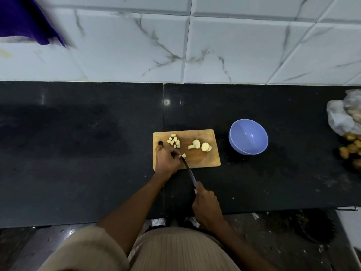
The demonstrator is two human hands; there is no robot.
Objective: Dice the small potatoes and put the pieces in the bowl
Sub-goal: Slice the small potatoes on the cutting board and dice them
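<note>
Two hands are at work over the wooden cutting board [203, 160], seen from the head camera looking down on the dark tabletop [78, 153]. Her or his left hand [167, 160] curls its fingertips down on a small potato piece [183, 155] near the board's middle, pinching it in place. The right hand [207, 206] is wrapped round the knife [189, 171] handle, near the tabletop's front edge, with the blade running up to that piece.

Farther back on the board sits a heap of diced pieces [174, 142], and to its right several round slices [201, 145] lie flat, not yet cut down. The blue bowl [248, 136] stands just right of the board and looks bare inside.

I would judge these bits light, firm and wet on the cut faces, so apt to slip or roll under the blade. Pinning each by its sides with tucked fingertips, flat face down, seems safest. For the bowl, scooping the heap together should serve better than picking cubes singly.

At the far right edge lie a plastic bag [343, 116] and some yellowish lumps [351, 148]; I cannot tell what they are.
</note>
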